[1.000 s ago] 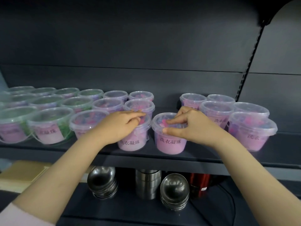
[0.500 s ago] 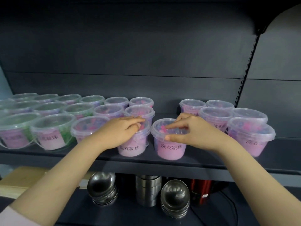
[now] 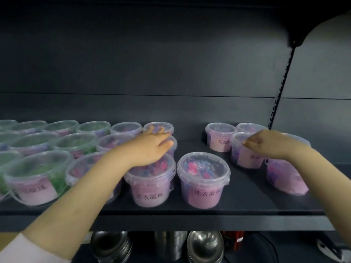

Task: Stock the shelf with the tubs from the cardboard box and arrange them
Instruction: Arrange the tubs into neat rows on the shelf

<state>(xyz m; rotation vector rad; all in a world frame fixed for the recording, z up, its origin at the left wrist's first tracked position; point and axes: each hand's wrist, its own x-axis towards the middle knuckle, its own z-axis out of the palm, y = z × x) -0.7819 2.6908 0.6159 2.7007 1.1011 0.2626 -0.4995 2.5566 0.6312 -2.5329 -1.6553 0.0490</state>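
Observation:
Clear-lidded tubs with pink labels fill the dark shelf. My left hand reaches over the front pink tub, and its straight fingers rest on the lid of the second-row tub. A single pink tub stands free at the front middle, with no hand on it. My right hand hovers over a pink tub in the right-hand group, fingers loosely curled above its lid and holding nothing. The cardboard box is out of view.
Green-filled tubs crowd the left of the shelf in rows. Bare shelf lies between the middle tubs and the right group. Below, steel bowls and a steel container sit on the lower shelf. A slotted upright rises at the right.
My right hand let go of the front middle tub and moved right over the right group. My left hand slid back from the front tub to the second row.

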